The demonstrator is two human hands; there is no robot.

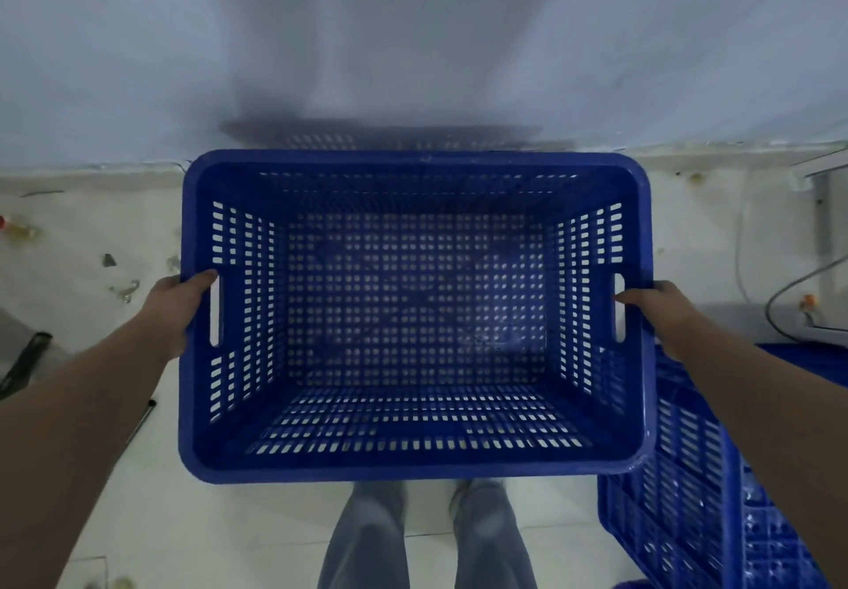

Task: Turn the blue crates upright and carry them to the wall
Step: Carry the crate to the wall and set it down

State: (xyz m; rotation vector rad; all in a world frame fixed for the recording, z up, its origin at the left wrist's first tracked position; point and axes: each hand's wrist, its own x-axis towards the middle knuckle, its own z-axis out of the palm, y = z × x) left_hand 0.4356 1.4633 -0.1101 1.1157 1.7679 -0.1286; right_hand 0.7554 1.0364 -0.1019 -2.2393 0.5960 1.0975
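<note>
Hands at each short end keep the perforated blue plastic crate (415, 318) level: left hand (183, 308) and right hand (661, 313) clasp its slotted handles, open side up, rim close to the pale far wall (413, 38).

No legible text, label, brand, number or sign is found in this view. The blue crate (415, 313) held at the centre shows only perforated walls and floor; a faint pale mark on its floor near the right side is too blurred to read. The second blue crate (688, 496) at the lower right carries no readable marking. The wall (413, 38) is plain. Small objects on the floor (92, 230) at the left are too small and blurred to make out any lettering.
</note>
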